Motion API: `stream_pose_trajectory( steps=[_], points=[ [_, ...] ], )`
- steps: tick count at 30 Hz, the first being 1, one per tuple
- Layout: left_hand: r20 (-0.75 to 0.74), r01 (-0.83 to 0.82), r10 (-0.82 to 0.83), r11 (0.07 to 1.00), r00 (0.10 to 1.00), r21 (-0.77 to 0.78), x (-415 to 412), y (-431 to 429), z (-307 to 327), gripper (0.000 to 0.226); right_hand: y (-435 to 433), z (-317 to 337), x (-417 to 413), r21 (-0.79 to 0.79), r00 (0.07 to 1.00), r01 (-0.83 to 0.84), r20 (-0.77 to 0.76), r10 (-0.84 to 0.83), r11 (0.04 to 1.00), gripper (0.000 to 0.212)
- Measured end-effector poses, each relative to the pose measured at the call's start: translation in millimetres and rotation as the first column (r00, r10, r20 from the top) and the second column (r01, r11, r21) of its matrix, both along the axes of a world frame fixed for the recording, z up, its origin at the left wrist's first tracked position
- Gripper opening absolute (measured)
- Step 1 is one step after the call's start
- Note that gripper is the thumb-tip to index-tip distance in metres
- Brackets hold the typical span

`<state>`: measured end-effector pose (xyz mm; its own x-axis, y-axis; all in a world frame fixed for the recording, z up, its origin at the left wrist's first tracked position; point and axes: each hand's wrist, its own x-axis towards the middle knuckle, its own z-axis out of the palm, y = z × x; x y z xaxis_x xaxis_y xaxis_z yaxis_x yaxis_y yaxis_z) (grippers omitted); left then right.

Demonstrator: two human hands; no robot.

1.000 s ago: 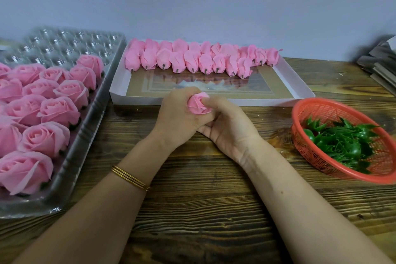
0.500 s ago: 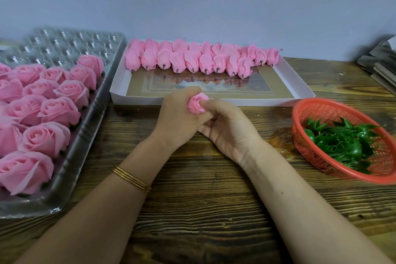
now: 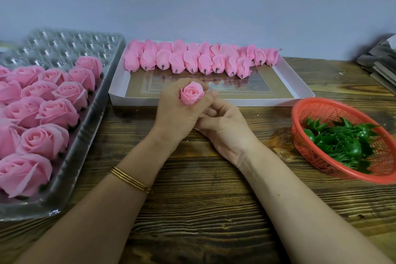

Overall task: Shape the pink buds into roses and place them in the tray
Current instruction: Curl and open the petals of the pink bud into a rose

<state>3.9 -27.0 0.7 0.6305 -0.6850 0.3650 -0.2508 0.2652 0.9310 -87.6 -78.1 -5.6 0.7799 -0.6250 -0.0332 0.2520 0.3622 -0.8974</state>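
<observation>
Wooden worktop (image 3: 192, 210) carries everything. Clear plastic tray (image 3: 70, 169) sits just left of the white box (image 3: 257, 102), edges nearly touching; the tray cups level with the box's far side are unfilled, the rest hold finished roses (image 3: 57, 111). Red basket (image 3: 300, 113) of green leaves (image 3: 342, 141) is right of the box, off its near right corner. Both hands meet at the middle of the box's front wall. Left hand (image 3: 175, 113): fingers curled round the base of one rose (image 3: 191, 93), gripping it upright, bloom facing up, overlapping the box's front wall in this view. Right hand (image 3: 222, 126): fingers curled and tucked against the left hand under the bloom; cannot tell if they pinch the base or just touch. Unshaped buds (image 3: 190, 60) lie in rows along the box's far wall, dark stubs pointing toward the near wall. Step looks like shaping, nearly done: outer petals partly open, smaller than the tray roses. Risks: squeezing too hard at the base would crush or crease the thin petals; pulling a petal too far could tear it off; carrying it left toward the tray, the forearm could bump seated roses and tip them out of their cups; a loose seat would leave it tilted.
</observation>
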Motion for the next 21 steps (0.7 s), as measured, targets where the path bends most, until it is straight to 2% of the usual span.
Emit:
stream_pose_trajectory(
  steps=[6,10,14,18,21],
  points=[
    [-0.108,0.071,-0.069,0.997,0.992,0.014,-1,0,-2,0.009,2,-5,5,-0.231,0.988,0.143,-0.019,-0.151,0.962,0.057],
    [-0.149,0.107,-0.102,0.994,0.984,0.022,0,1,-1,0.012,1,-7,6,-0.287,0.987,0.148,-0.022,-0.161,0.946,0.053],
    [-0.169,0.150,-0.143,0.988,0.975,0.024,3,3,0,0.015,1,-5,4,-0.273,0.993,0.097,-0.044,-0.113,0.957,0.051],
    [-0.204,0.206,-0.193,0.978,0.960,0.043,10,4,-1,0.020,1,-2,2,-0.174,0.995,0.067,-0.056,-0.078,0.982,0.050],
    [-0.230,0.272,-0.252,0.961,0.940,0.059,15,5,-2,0.007,0,0,1,-0.142,0.996,0.018,-0.089,-0.031,0.990,0.040]
  ],
)
